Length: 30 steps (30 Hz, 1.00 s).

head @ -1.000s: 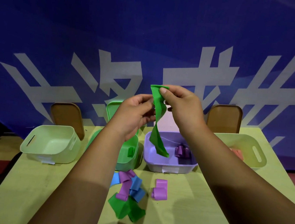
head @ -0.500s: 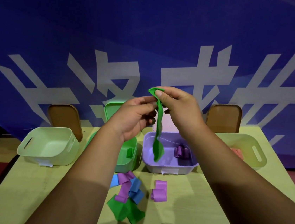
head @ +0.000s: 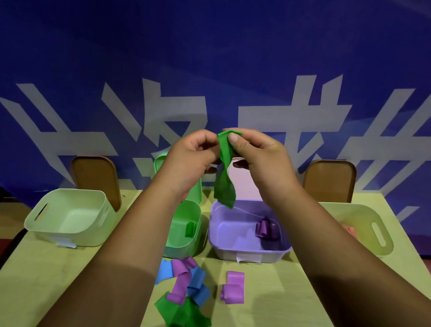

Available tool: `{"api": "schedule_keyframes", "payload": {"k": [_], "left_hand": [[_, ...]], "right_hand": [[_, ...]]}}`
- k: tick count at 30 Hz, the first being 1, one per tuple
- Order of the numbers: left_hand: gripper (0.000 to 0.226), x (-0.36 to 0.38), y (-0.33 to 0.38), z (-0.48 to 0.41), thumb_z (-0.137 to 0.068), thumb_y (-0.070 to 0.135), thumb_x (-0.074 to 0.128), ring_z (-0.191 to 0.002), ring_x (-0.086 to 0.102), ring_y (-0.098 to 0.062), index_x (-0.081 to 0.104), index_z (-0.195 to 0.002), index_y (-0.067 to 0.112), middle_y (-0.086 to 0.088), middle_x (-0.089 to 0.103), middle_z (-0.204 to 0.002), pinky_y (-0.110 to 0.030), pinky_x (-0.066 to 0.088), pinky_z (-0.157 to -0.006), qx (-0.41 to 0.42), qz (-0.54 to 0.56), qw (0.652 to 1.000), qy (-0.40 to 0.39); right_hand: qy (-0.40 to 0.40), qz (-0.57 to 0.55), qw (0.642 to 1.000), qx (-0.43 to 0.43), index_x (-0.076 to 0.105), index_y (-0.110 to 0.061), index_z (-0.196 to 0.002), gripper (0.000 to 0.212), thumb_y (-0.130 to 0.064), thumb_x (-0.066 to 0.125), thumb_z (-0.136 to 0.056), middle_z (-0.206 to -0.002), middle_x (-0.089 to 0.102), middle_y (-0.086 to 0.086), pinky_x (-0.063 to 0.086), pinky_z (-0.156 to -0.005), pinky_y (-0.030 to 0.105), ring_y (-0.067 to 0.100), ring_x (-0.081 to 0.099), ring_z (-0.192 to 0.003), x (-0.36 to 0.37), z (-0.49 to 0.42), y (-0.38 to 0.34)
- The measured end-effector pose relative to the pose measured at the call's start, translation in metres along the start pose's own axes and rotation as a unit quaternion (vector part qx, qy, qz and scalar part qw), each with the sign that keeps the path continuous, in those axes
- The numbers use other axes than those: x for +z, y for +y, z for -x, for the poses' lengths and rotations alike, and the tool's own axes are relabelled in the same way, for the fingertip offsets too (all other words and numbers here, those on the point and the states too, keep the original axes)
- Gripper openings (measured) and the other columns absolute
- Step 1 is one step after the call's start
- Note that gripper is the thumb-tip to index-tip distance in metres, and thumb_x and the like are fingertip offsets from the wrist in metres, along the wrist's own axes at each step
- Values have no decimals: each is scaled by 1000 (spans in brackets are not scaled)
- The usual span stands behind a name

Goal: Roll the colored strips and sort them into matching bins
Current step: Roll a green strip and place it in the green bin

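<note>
Green strip [head: 225,164] hangs above yellow-green table [head: 288,295] before blue banner [head: 169,37].

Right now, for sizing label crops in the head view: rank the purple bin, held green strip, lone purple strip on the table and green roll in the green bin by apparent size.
1. purple bin
2. held green strip, though it hangs nearer the camera
3. lone purple strip
4. green roll
</note>
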State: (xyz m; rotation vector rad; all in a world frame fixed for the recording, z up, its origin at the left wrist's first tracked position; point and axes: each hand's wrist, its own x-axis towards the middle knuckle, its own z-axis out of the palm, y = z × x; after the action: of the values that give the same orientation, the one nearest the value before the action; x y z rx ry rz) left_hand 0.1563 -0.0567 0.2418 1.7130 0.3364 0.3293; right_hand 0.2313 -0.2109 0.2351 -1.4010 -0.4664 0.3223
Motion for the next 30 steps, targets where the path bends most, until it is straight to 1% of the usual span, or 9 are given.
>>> {"api": "schedule_keyframes", "payload": {"k": [3,5,8,12,15,19,24,27,30], "left_hand": [[13,0,3,0,-102,12,70,-96,79,-21,80,-109,17,-9,82,-103,-44,64,-92,-8,21,1000,-5],[18,0,5,1,-103,9,69,-104,80,-29,80,-116,12,-14,82,-108,-45,63,-98,-25,58,998,-26],[22,0,4,3,-105,4,63,-102,80,-28,79,-119,12,-16,82,-109,-42,62,-96,-48,89,993,-63],[30,0,5,10,-106,-4,54,-87,78,-19,77,-115,13,-9,82,-94,-40,62,-89,-67,130,986,-85],[30,-3,8,15,-105,-3,57,-88,79,-20,76,-121,13,-10,81,-97,-43,63,-88,-71,127,986,-84],[27,-10,6,18,-105,3,61,-99,79,-30,75,-127,9,-21,80,-110,-57,62,-99,-83,116,987,-70],[26,-11,-1,24,-105,2,62,-100,78,-33,75,-127,6,-23,79,-109,-62,58,-105,-100,119,986,-67],[30,-8,-9,27,-103,-1,60,-95,76,-29,75,-128,10,-18,78,-103,-58,57,-103,-112,127,984,-57],[32,-1,-15,33,-102,-3,60,-94,77,-27,76,-125,13,-16,79,-103,-45,60,-89,-107,124,985,-55]], "right_hand": [[2,0,1000,-11,83,-28,-112,16,-22,72,-102,-108,82,-1,62,-90,37,19,77,-105,3,-4,1],[0,-5,1000,-17,84,-29,-111,15,-23,74,-101,-109,82,0,62,-97,46,22,77,-108,5,-6,2],[-1,13,1000,-19,84,-28,-112,15,-25,74,-101,-108,82,-2,62,-87,35,16,77,-104,7,-6,3],[-11,-5,1000,-19,83,-19,-114,16,-19,74,-101,-105,82,1,59,-80,26,15,77,-98,12,-5,5],[-6,6,1000,-23,83,-16,-114,16,-17,73,-102,-99,82,-2,55,-72,17,5,74,-87,15,-1,2],[-7,3,1000,-21,83,-21,-112,14,-19,73,-101,-101,82,-3,55,-76,20,7,74,-91,18,4,3],[-11,18,1000,-10,82,-22,-114,15,-22,72,-102,-99,81,-5,55,-72,17,5,73,-90,19,14,8],[-18,11,1000,2,81,-19,-115,16,-21,71,-103,-98,80,-5,54,-70,16,4,72,-87,18,22,10],[-26,9,1000,13,80,-15,-117,17,-19,68,-105,-102,79,3,56,-70,18,6,72,-86,15,30,13]]}}
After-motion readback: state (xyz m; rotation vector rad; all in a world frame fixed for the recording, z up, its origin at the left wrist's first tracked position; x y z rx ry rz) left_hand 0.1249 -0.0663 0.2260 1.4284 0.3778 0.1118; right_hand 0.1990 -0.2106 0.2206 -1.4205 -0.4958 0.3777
